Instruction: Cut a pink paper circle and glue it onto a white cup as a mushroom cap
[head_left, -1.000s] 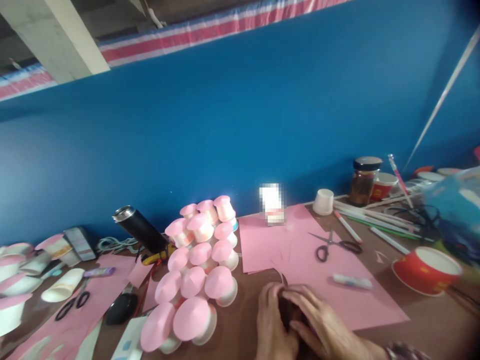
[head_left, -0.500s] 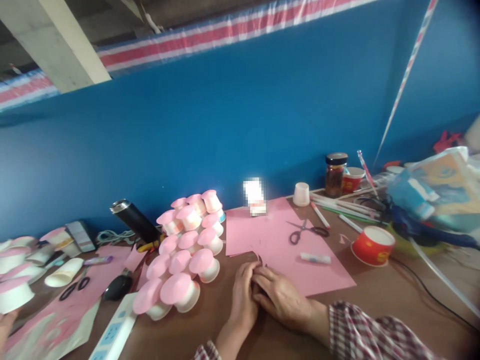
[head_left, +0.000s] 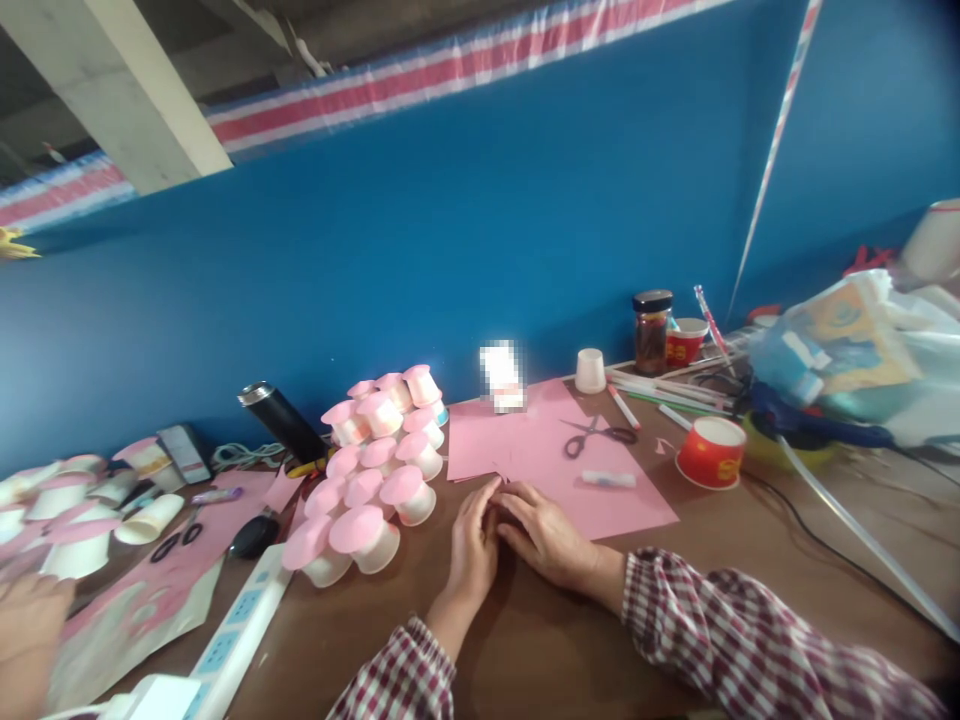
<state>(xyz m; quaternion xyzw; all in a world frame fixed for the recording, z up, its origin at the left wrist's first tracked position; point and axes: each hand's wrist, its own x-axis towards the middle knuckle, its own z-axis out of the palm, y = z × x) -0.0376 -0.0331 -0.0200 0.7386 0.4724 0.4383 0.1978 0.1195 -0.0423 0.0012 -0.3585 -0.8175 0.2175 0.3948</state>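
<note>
Hands meet at the near corner of the pink paper sheet (head_left: 600,490) on the brown table (head_left: 750,590): my left hand (head_left: 474,545) and right hand (head_left: 544,530) press together, fingers curled over something hidden, so I cannot tell what they grip. Pink-topped cups (head_left: 375,470) cluster just left; scissors (head_left: 596,435) and a glue stick (head_left: 609,479) lie on the sheet.

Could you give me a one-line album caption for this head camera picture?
Two hands, left and right, meet at the pink paper edge beside pink-topped cups.
</note>
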